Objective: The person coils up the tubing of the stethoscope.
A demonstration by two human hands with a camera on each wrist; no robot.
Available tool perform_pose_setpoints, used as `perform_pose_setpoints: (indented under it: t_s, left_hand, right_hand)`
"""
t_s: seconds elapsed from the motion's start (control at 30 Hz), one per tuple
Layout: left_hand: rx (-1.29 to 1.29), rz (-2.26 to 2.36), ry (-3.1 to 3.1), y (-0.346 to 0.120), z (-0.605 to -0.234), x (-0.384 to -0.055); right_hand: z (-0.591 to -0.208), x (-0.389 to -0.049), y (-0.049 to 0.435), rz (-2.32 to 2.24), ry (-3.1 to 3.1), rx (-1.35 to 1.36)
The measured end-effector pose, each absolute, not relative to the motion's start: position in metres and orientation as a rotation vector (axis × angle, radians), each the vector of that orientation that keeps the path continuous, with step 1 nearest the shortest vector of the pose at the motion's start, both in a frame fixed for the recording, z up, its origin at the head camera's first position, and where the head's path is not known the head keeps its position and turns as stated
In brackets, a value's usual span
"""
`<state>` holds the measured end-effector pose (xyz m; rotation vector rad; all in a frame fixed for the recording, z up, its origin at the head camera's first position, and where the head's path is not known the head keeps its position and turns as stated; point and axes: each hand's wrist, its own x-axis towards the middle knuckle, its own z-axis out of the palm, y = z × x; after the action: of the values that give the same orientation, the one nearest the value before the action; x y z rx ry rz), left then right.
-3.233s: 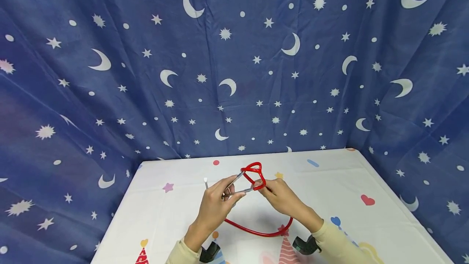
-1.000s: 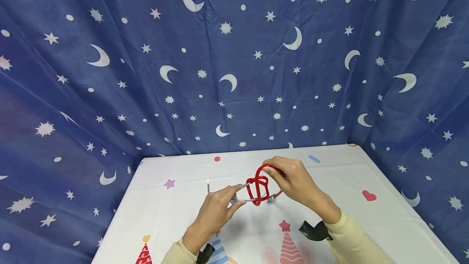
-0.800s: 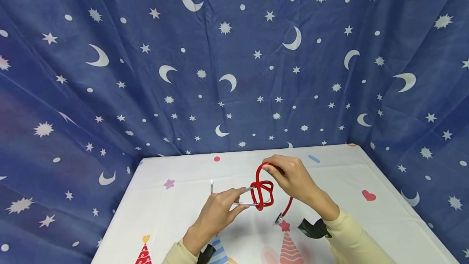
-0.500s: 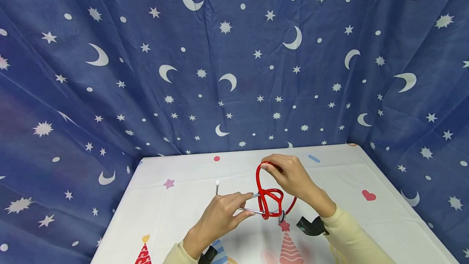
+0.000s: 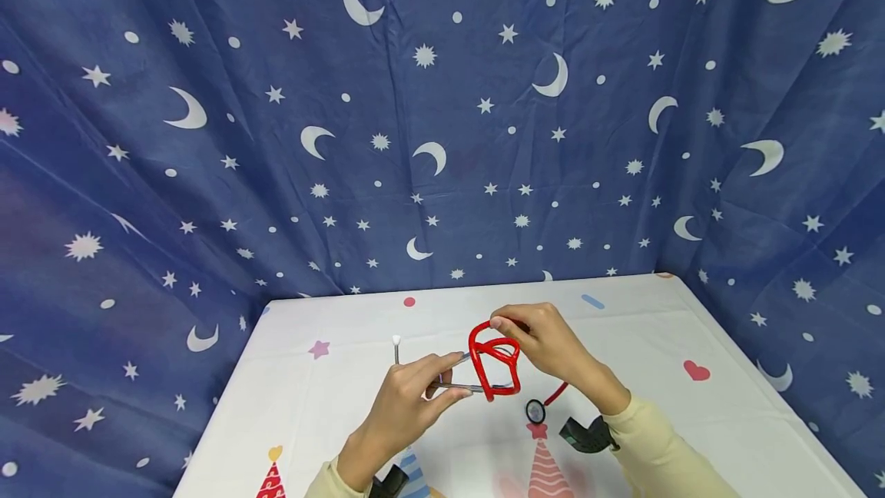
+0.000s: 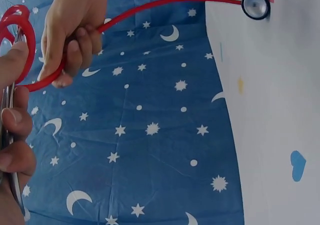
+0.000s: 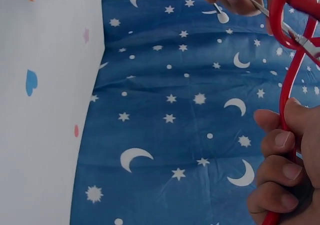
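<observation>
Both hands hold a red stethoscope (image 5: pixel 477 360) above the table. My left hand (image 5: pixel 404 400) pinches its metal ear tubes (image 5: pixel 456 386) between thumb and fingers; one white ear tip (image 5: pixel 396 340) sticks up behind that hand. The red tubing is looped around the far end of the ear tubes, by the fork. To the right and slightly higher, my right hand (image 5: pixel 553 340) grips the tubing (image 7: pixel 286 92), its fingers curled round it in the right wrist view. From that hand the tube runs down to the round chest piece (image 5: pixel 535 411), which hangs low over the cloth.
A white cloth with party hats, stars and hearts covers the table (image 5: pixel 622 436). A blue curtain (image 5: pixel 442 114) with moons and stars rises behind and at both sides. Dark wrist cameras (image 5: pixel 586 435) sit on the wrists.
Since the earliest frame my right hand has shifted up and right, and a tubing loop now wraps the ear tubes. Lately the left hand and loop moved slightly left; the chest piece swung into view.
</observation>
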<state>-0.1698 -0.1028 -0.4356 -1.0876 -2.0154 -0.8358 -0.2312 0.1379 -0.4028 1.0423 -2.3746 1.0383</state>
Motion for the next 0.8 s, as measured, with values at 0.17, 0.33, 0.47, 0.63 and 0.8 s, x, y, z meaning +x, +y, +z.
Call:
perform_pose_setpoints:
  t_s: [0.17, 0.33, 0.47, 0.63, 0.8]
  left_hand:
    - [-1.023, -0.927, -1.992, -0.106, -0.437, -0.172]
    - [-0.949, -1.048, -1.986, -0.108, -0.442, -0.176]
    - [-0.794, -1.152, -1.963, -0.115, -0.442, -0.18]
    - [-0.568, -1.247, -1.964, -0.125, -0.439, -0.184]
    - [-0.469, -1.225, -1.992, -0.127, -0.442, -0.186]
  right_hand:
    - [-0.411, -0.227, 0.138, 1.075, -2.397, 1.014]
    - [-0.422, -0.22, 0.134, 1.071, -2.438, 1.006]
    - [-0.433, -0.212, 0.132, 1.081, -2.451, 0.998]
    - [-0.444, -0.201, 0.133, 1.126, -2.457, 0.991]
    - [-0.442, -0.189, 0.126, 1.082, -2.425, 1.075]
